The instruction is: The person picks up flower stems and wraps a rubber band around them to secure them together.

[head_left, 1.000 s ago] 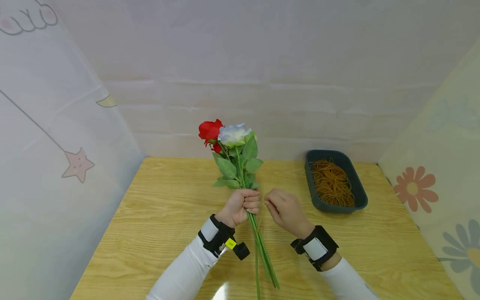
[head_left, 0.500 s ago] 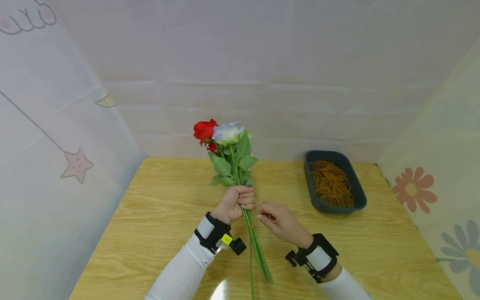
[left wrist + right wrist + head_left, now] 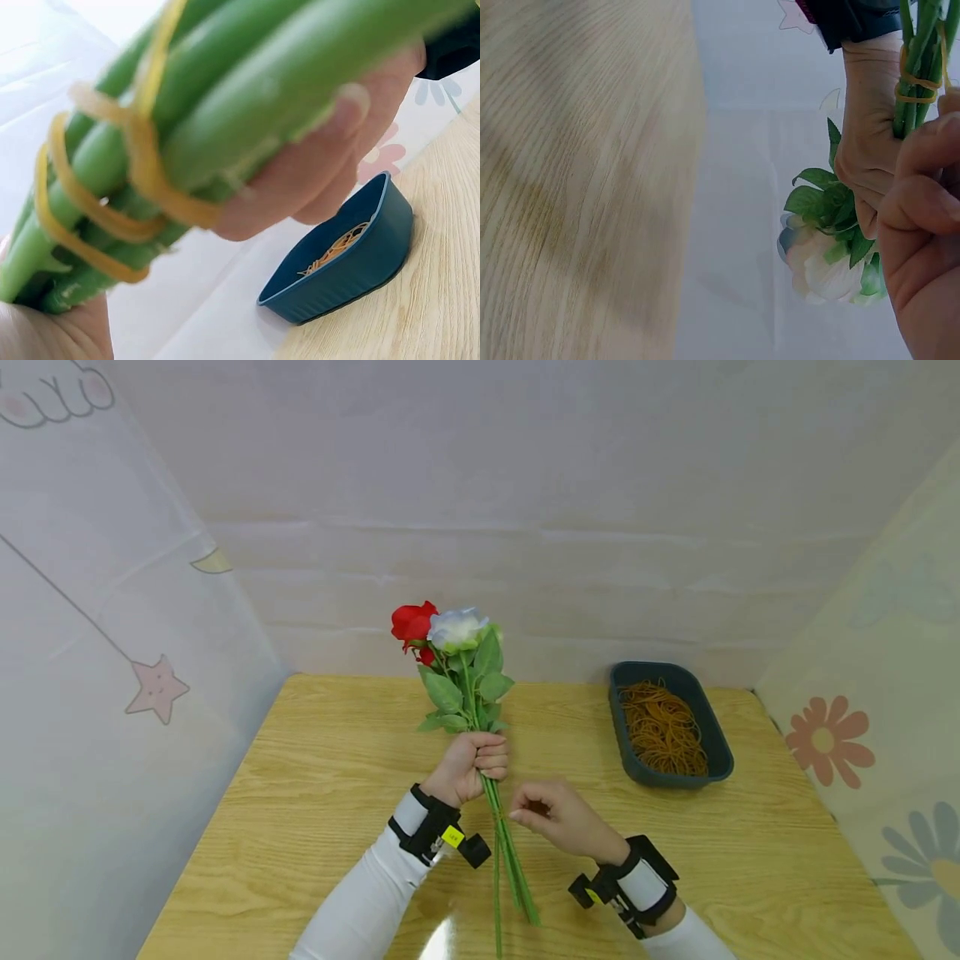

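Observation:
My left hand (image 3: 467, 767) grips a bunch of artificial flowers by its green stems (image 3: 508, 860), just under the leaves. A red rose (image 3: 412, 622) and a pale blue-white flower (image 3: 457, 628) top the bunch, which leans to the left. Around the stems, below the left hand, a yellow rubber band (image 3: 97, 214) is wound in several loops. Part of that band runs to the curled fingers of my right hand (image 3: 562, 822), which pinches it beside the stems. The right fingertips are partly hidden in the head view.
A dark blue-green basket (image 3: 626, 752) with a heap of loose rubber bands (image 3: 663, 727) stands at the back right of the wooden table (image 3: 337, 760). White cloth (image 3: 487, 485) hangs behind, with printed cloth on both sides.
My right hand has moved down along the stems and slightly left. The left hand has shifted a little left with the bunch, keeping its grip.

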The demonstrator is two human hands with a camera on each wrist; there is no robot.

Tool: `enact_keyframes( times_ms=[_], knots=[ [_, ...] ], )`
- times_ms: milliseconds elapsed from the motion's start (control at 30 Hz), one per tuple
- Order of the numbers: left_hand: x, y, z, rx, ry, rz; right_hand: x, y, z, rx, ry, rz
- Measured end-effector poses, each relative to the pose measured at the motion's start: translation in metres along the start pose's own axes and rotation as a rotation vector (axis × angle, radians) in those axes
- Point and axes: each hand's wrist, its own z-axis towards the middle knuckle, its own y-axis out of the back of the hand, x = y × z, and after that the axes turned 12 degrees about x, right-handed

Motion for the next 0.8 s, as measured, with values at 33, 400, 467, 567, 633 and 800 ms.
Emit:
enact_keyframes(
  times_ms=[33,400,467,567,633,800],
  knots=[
    [0.0,0.0,0.0,-0.007,0.002,0.002,0.0,0.0,-0.001,0.011,-0.003,0.022],
    [-0.001,-0.002,-0.001,-0.064,-0.007,0.014,-0.006,-0.006,-0.02,-0.16,-0.054,0.138],
    [-0.001,-0.003,-0.001,-0.066,-0.013,0.034,-0.007,-0.012,-0.023,-0.19,-0.095,0.163],
    [-0.001,-0.002,-0.001,-0.049,-0.028,0.076,-0.004,-0.025,-0.025,-0.191,-0.228,0.24],
    [0.0,-0.001,-0.001,-0.037,-0.037,0.103,0.0,-0.033,-0.025,-0.171,-0.322,0.294],
    [0.002,0.0,-0.002,-0.081,-0.058,0.171,0.014,-0.046,-0.021,-0.12,-0.448,0.401]
  ],
)
